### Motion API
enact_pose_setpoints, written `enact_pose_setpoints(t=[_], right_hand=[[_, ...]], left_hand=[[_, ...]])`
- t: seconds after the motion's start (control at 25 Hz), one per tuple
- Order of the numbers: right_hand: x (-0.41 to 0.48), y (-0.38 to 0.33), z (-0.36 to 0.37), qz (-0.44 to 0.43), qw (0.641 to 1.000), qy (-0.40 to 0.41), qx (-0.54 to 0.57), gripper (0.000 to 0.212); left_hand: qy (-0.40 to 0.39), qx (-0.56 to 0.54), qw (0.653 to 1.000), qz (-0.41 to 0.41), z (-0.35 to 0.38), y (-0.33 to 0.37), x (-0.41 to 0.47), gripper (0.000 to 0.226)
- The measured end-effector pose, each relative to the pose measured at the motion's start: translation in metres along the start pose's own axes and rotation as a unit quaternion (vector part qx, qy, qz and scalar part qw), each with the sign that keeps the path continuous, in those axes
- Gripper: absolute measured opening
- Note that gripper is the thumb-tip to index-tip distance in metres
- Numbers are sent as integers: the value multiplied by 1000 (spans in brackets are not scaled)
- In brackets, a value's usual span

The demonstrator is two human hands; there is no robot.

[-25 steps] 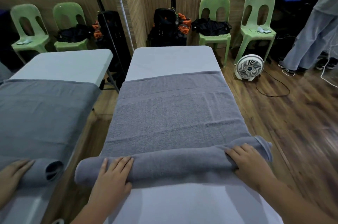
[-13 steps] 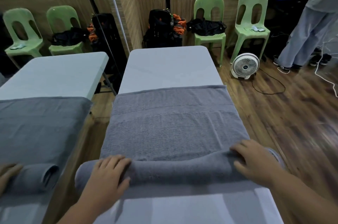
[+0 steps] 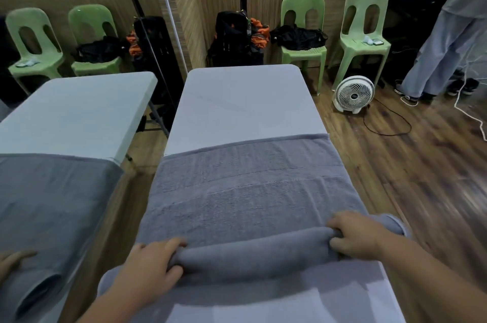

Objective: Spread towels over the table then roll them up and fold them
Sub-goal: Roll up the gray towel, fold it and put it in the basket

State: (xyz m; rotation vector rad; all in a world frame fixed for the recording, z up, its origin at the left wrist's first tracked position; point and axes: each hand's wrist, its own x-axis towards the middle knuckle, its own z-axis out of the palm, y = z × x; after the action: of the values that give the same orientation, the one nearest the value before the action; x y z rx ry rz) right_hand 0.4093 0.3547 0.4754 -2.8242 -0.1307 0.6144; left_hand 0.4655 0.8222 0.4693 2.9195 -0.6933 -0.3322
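Observation:
A grey towel lies across the white table. Its near end is wound into a thick roll that spans the table's width. My left hand grips the left part of the roll, fingers curled over its top. My right hand holds the right part the same way, just inside the roll's open end, which overhangs the table's right edge. Flat towel stretches from the roll to about the table's middle. The far half of the table is bare white.
A wall mirror on the left repeats the table, towel and a hand. Green chairs and black bags line the back wall. A white fan with its cable sits on the wood floor, right. A person's legs stand far right.
Both hands have pushed the roll away from me. The roll has grown thicker and the flat stretch of towel shorter. My fingers have curled tighter over the roll.

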Motion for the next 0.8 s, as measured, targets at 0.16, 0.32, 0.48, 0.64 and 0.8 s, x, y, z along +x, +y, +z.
enact_pose_setpoints(t=[0.16,0.32,0.48,0.64,0.8], right_hand=[[-3,-1,4,-58,984,166,-14,42],[-5,1,41,-66,985,114,-114,69],[-4,-5,22,-47,995,35,-83,50],[1,-7,-7,-20,998,-60,10,38],[13,-10,-14,-17,990,136,18,27]], left_hand=[[63,24,997,-22,6,3,-1,57],[24,53,998,-9,32,12,-16,77],[42,38,998,-19,24,8,-16,48],[53,35,998,-4,11,-1,-13,24],[134,54,987,-75,0,-2,6,33]])
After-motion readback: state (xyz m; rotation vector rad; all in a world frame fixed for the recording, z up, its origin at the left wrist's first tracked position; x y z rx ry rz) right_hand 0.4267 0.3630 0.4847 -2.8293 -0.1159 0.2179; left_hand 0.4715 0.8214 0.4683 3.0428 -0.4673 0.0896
